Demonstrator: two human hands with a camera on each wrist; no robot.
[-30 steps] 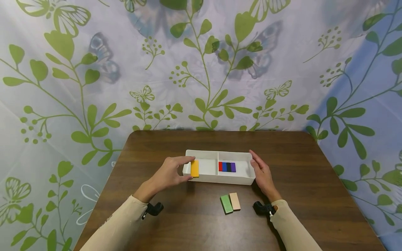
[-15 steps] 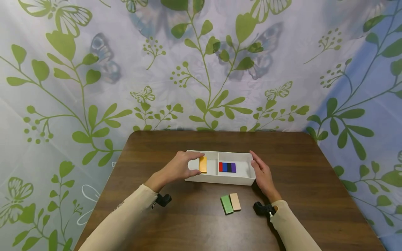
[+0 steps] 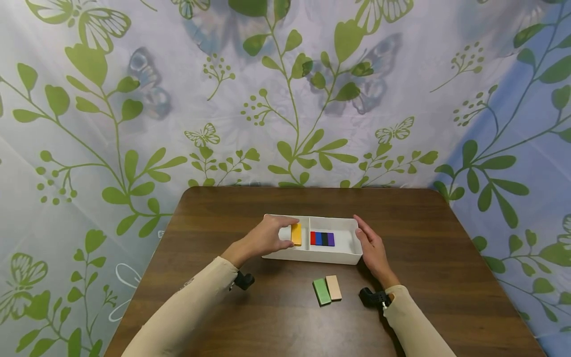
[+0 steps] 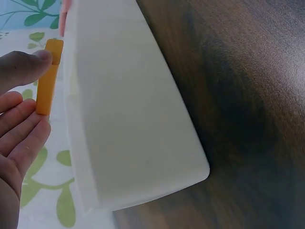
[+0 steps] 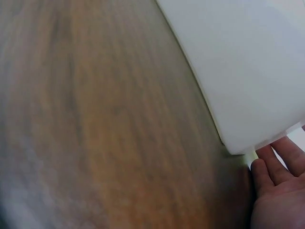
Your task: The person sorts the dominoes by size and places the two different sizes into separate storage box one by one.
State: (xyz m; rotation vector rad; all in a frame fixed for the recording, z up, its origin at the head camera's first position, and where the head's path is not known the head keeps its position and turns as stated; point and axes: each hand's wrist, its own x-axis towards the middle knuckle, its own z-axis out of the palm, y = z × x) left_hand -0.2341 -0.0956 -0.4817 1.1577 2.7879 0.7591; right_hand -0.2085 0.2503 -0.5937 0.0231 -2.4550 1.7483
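Thumb and fingers of my left hand (image 3: 264,235) pinch a flat yellow block (image 3: 296,234) over the left compartment of a white two-part tray (image 3: 339,258). In the left wrist view the yellow block (image 4: 46,90) stands on edge between thumb and fingers, above the tray rim. My right hand (image 3: 373,248) rests against the tray's right end, its fingers (image 5: 274,167) fairly straight along the wall. Red, blue, black and purple blocks (image 3: 322,239) lie side by side in the right compartment, against the divider (image 3: 309,234).
On the table (image 3: 250,317), in front of the tray, a green block (image 3: 321,292) and a beige block (image 3: 333,287) lie close together. A patterned cloth (image 3: 285,99) hangs behind the table's far edge.
My left hand has carried the yellow block rightward from the tray's left end to near the divider. The right hand and the other blocks have stayed in place.
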